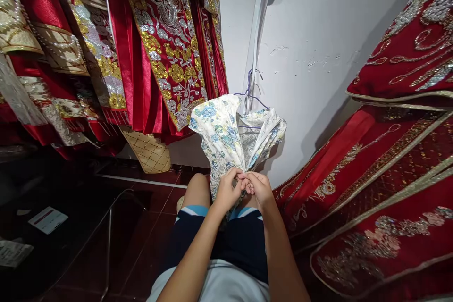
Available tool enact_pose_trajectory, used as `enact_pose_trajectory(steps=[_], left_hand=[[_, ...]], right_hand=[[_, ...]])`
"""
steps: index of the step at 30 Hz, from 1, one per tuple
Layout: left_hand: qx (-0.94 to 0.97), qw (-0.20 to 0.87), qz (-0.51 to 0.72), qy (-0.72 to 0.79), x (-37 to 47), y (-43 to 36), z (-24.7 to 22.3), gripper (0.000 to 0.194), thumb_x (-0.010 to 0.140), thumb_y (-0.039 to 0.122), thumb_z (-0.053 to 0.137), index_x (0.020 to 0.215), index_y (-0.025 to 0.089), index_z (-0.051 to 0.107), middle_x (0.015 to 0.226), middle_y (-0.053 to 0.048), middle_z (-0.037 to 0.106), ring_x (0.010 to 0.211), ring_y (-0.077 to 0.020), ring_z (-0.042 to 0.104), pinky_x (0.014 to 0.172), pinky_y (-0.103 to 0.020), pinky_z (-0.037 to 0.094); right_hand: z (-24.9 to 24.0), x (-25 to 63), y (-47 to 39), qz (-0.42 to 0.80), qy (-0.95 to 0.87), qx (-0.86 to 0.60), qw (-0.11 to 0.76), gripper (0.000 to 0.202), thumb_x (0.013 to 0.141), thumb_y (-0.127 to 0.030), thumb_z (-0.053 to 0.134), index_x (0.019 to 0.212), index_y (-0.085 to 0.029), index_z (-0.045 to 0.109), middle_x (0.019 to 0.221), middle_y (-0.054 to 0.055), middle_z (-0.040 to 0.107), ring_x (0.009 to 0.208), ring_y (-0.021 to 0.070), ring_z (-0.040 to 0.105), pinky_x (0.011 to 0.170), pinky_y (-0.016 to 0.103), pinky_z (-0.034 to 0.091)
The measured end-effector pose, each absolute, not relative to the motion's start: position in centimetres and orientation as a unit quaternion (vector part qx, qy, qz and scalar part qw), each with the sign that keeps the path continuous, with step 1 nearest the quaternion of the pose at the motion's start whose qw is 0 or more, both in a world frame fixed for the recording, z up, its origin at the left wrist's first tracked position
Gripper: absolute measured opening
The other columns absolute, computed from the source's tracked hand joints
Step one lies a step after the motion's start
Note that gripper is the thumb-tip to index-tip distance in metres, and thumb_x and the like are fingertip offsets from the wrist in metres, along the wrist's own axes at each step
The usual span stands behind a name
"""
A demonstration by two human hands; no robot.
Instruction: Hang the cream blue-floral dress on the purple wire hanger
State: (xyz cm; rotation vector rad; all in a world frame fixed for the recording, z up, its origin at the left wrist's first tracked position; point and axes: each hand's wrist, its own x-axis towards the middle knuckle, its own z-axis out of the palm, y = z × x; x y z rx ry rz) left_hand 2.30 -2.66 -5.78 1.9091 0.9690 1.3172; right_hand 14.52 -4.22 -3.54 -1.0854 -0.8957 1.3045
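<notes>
A white dress [219,127] with blue and yellow flowers hangs on a thin purple hanger [249,90] against the wall. Its neckline falls open in a V. At the bottom of that V, my left hand [230,188] pinches the fabric from the left. My right hand [257,188] meets it there, thumb and fingers closed on the front edge of the dress. The fingertips of both hands almost touch. Whatever small part lies between them is too small to make out. The lower dress hangs behind my hands, over my lap.
Red garments with gold and silver embroidery [170,56] hang at the upper left. More red embroidered clothing [354,174] fills the right side. A dark table [81,217] with a white card [48,220] stands at the lower left, and a pale wall [311,33] rises ahead.
</notes>
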Motion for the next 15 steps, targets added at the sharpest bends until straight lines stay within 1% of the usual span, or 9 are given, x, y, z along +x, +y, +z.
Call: enact_pose_trajectory(steps=[3, 7, 10, 12, 15], left_hand=[[0.733, 0.288, 0.477, 0.390, 2.7, -2.7, -5.7, 0.008, 0.088, 0.018, 0.048, 0.082, 0.022, 0.052, 0.083, -0.004, 0.059, 0.079, -0.0199, 0.057, 0.072, -0.030, 0.043], [0.774, 0.226, 0.371, 0.462, 3.9, -2.7, -5.0, 0.009, 0.086, 0.014, 0.048, 0.080, 0.022, 0.049, 0.080, -0.003, 0.059, 0.074, -0.0189, 0.055, 0.065, -0.029, 0.036], [0.809, 0.170, 0.283, 0.485, 5.0, -2.8, -4.3, 0.011, 0.085, 0.012, 0.047, 0.085, 0.021, 0.052, 0.088, -0.004, 0.064, 0.080, -0.0203, 0.059, 0.066, -0.029, 0.035], [0.835, 0.145, 0.223, 0.482, 5.4, -2.9, -4.0, 0.015, 0.086, 0.011, 0.045, 0.090, 0.021, 0.055, 0.093, -0.007, 0.066, 0.083, -0.0225, 0.062, 0.067, -0.031, 0.035], [0.863, 0.126, 0.147, 0.466, 5.1, -2.8, -4.2, 0.019, 0.085, 0.010, 0.044, 0.094, 0.020, 0.059, 0.095, -0.010, 0.068, 0.082, -0.0250, 0.064, 0.066, -0.032, 0.036]], right_hand=[[-2.5, 14.6, -3.1, 0.551, -0.361, -0.446, 0.606, 0.027, 0.063, -0.038, 0.070, 0.068, -0.012, 0.073, 0.045, 0.000, 0.056, 0.038, 0.0058, 0.038, 0.038, 0.020, 0.021], [1.8, 15.0, 0.9, 0.484, -0.381, -0.432, 0.659, 0.017, 0.065, -0.028, 0.071, 0.067, -0.012, 0.073, 0.044, -0.003, 0.053, 0.038, 0.0039, 0.035, 0.037, 0.018, 0.023], [6.5, 15.8, 4.7, 0.424, -0.413, -0.435, 0.678, 0.014, 0.069, -0.022, 0.066, 0.060, -0.012, 0.069, 0.042, -0.002, 0.052, 0.036, 0.0031, 0.032, 0.036, 0.018, 0.020], [9.2, 16.3, 6.6, 0.414, -0.429, -0.423, 0.682, 0.015, 0.070, -0.019, 0.063, 0.057, -0.013, 0.066, 0.042, -0.001, 0.053, 0.036, 0.0031, 0.032, 0.035, 0.017, 0.020], [11.7, 16.7, 7.8, 0.405, -0.443, -0.410, 0.686, 0.014, 0.071, -0.017, 0.060, 0.058, -0.013, 0.064, 0.043, -0.001, 0.053, 0.036, 0.0033, 0.032, 0.035, 0.017, 0.019]])
